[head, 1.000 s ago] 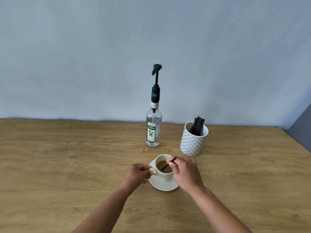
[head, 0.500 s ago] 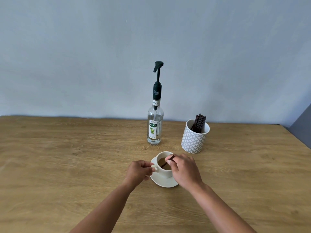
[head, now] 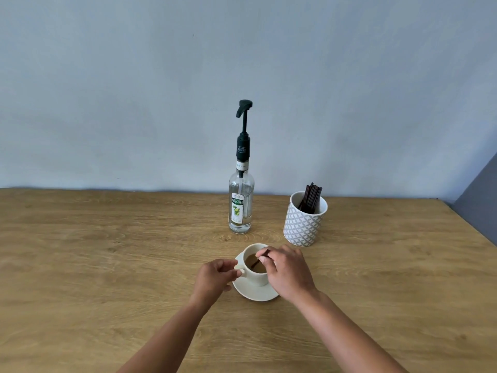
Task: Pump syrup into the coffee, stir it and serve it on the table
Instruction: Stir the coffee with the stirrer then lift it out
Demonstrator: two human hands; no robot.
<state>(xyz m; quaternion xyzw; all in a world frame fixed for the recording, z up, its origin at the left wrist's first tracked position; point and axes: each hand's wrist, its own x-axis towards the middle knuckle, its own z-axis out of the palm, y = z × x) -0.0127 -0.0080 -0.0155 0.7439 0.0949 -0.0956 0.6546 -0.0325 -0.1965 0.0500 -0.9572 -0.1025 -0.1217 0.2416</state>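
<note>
Both hands as before, left hand pinching cup handle, right hand gripping stirrer, tip shifted.

On the wooden desk, a white cup of coffee sat on its saucer. The left hand pinched the cup's handle while the right hand held a dark stirrer dipped in the coffee. Behind stood a syrup bottle with a pump, and beside it a patterned holder of stirrers.
</note>
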